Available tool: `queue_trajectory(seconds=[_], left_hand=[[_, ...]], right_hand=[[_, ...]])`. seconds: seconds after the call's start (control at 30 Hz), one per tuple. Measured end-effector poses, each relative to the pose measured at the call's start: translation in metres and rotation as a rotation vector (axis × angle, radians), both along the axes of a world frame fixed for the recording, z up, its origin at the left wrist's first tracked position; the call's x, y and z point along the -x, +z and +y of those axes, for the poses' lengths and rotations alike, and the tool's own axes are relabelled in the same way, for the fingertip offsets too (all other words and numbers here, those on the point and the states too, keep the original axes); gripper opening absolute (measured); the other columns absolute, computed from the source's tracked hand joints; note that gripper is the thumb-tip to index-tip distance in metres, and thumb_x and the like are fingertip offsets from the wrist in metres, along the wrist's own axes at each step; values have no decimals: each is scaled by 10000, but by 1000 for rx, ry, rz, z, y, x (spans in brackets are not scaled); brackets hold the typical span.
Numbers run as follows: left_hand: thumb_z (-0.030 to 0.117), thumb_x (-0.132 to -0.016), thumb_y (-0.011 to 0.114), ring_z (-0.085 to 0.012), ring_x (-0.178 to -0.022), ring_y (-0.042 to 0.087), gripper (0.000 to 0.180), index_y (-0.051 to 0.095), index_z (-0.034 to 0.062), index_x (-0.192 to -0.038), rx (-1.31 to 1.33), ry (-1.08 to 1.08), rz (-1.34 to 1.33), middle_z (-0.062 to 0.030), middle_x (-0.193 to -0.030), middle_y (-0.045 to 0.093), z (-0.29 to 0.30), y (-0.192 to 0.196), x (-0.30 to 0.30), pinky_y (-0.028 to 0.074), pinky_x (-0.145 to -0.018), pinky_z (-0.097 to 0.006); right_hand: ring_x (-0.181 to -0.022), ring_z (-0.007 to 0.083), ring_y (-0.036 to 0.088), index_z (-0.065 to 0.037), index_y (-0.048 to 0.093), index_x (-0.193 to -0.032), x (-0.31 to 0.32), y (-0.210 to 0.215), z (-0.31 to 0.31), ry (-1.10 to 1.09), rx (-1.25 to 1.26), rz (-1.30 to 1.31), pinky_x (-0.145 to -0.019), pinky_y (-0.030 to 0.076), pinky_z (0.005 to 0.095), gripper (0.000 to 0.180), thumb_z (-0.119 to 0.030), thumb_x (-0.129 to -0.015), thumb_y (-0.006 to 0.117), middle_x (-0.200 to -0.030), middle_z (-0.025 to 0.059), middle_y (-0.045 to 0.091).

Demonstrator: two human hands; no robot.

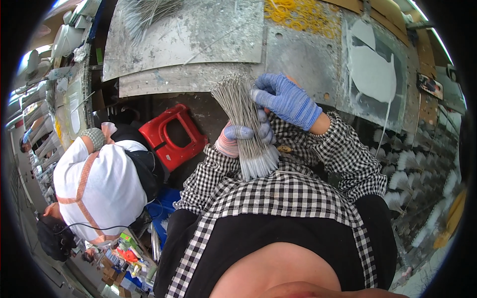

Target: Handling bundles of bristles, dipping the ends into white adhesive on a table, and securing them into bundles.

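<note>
Mostly bare metal wire makes up the bundle (244, 115), held upright with a slight lean, just before the near edge of the bench (303, 57). Its upper ends, nearer the bench, are twisted and kinked; its lower ends are sheathed in whitish, brush-like tips, and both ends are flared. The wires are firmly encircled by the gloved left hand (232, 135), its thumb laid across the front. The right hand (290, 102), covered in ribbed blue knit, is curled beside the upper wires at the bench's edge; whether anything is pinched there cannot be told. On the bench's smudged grey surface, a looser wire bundle (149, 19) is laid at the far left, and thin yellow rings (303, 21) are heaped at the far side. Below the bench's left part, a smooth red plastic stool (181, 155) is seen.
</note>
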State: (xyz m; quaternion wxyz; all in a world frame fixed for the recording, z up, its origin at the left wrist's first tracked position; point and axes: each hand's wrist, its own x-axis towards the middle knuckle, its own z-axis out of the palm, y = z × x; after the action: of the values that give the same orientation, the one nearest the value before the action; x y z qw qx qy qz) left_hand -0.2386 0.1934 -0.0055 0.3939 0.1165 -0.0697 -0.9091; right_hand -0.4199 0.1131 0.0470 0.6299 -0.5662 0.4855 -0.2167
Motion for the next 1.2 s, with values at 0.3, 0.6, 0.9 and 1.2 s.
queue_trajectory(seconds=[0.3, 0.6, 0.9, 1.2], left_hand=[[81, -800, 688, -294, -897, 707, 408, 585, 23, -1190, -33, 66, 61, -176, -1007, 682, 45, -15, 52, 603, -843, -451], [168, -865, 688, -169, -1038, 622, 172, 596, 92, -988, -127, 190, 196, 21, -1008, 643, 21, 15, 56, 502, -1017, -367], [358, -935, 583, -289, -1181, 601, 419, 605, 11, -1169, -225, 267, -193, -138, -1203, 664, -19, 28, 99, 479, -1035, -431], [82, -850, 687, -220, -824, 611, 263, 564, 81, -1082, 295, 482, -574, -55, -839, 605, -79, 59, 115, 459, -1011, -485]], right_hand=[[-675, 126, 642, -45, 655, -954, 72, 3, 64, -109, 372, 23, -646, 530, 292, 251, -293, -923, 667, -761, 49, 650], [-761, 163, 728, -48, 638, -1092, 137, 34, 91, -750, 927, -663, -634, 606, 246, 150, -111, -957, 656, -940, 119, 723], [-738, 202, 706, -56, 703, -1064, 110, -48, 69, -449, 901, -259, -639, 562, 275, 170, -138, -915, 712, -900, 93, 724], [-1190, 288, 615, -59, 552, -1387, 152, 6, 43, -361, 698, -266, -1032, 493, 371, 690, -173, -753, 800, -1269, 139, 638]])
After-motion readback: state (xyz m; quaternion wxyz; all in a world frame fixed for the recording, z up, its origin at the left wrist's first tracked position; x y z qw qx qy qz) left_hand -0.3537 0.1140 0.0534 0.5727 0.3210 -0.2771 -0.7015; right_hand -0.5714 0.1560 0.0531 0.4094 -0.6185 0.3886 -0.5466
